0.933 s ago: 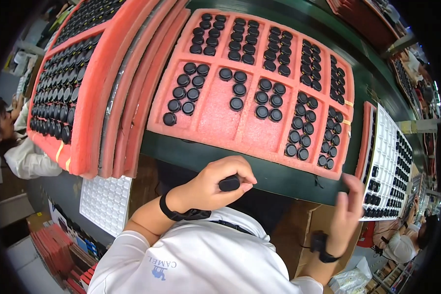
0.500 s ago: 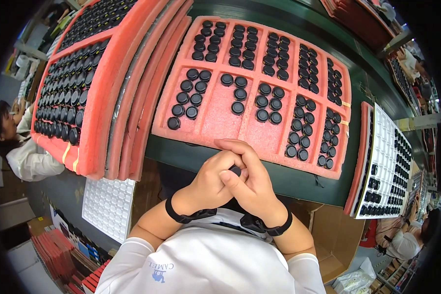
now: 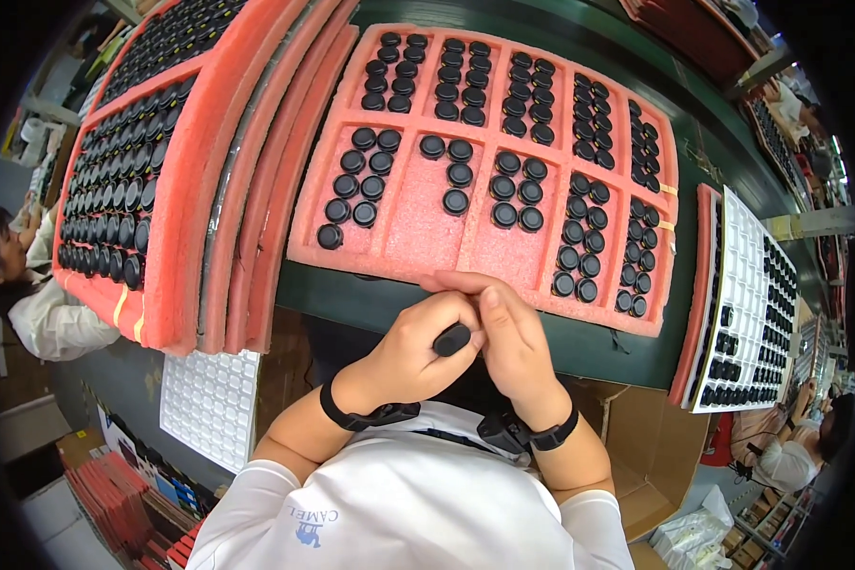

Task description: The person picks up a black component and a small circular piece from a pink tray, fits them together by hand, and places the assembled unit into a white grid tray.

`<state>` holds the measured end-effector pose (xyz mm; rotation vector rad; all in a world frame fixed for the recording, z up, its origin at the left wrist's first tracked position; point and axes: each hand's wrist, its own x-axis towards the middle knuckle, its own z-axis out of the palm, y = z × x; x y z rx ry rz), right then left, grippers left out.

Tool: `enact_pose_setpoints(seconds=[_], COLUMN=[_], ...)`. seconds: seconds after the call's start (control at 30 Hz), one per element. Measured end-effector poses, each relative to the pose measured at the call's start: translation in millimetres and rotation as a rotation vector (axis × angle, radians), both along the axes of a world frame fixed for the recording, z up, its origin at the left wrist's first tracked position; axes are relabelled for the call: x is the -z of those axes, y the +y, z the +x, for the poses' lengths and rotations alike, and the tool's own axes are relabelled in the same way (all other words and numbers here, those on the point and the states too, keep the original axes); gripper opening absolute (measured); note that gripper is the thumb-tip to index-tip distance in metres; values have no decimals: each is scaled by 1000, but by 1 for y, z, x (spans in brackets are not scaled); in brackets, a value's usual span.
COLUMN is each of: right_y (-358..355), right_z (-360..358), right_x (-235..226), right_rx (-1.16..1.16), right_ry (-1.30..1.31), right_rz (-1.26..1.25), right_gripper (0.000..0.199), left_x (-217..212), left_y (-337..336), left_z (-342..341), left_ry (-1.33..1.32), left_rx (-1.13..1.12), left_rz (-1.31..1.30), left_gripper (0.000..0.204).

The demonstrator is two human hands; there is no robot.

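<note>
In front of my chest my left hand is closed round a small black round lens-like piece, its flat end turned up toward me. My right hand leans against the left one from the side, fingers stretched across the left fingers and thumb raised off the piece. Whether its hidden palm side touches the piece I cannot tell. Just beyond both hands lies a pink foam tray, divided into compartments. Similar black pieces stand in rows in it, and one near compartment holds only a few, with bare foam showing.
At left, pink foam trays stand on edge, the outermost filled with black pieces. A white moulded tray partly filled with pieces leans at right. Below are another white tray and a cardboard box. Other people sit at both sides.
My right thumb has lifted off the black piece, and the right hand has shifted slightly right. The piece now shows more fully in my left hand. The view has shifted a little.
</note>
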<state>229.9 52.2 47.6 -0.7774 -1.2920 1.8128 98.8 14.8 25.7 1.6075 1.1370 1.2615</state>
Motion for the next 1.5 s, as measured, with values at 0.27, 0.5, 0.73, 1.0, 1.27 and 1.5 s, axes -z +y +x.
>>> enact_pose_setpoints(seconds=[0.27, 0.5, 0.73, 1.0, 1.27, 1.5], right_y=[-2, -8, 18, 27, 1, 5], right_z=[34, 52, 90, 90, 53, 48], right_x=[11, 20, 15, 18, 6, 12], right_rx=[-42, -98, 304, 361, 67, 47], right_ry=[-453, -425, -805, -905, -481, -422], right_rz=[1069, 882, 763, 896, 960, 1037], right_gripper=[30, 29, 25, 28, 29, 28], left_x=[7, 7, 19, 11, -10, -9], left_y=[-9, -10, -14, -12, -5, -7], left_z=[-7, -6, -7, -13, -8, -8], left_ry=[76, 162, 43, -120, -324, -304], left_rx=[185, 400, 312, 262, 202, 177], left_rz=[-246, -381, -331, -375, -432, -320], left_gripper=[19, 18, 12, 14, 35, 37])
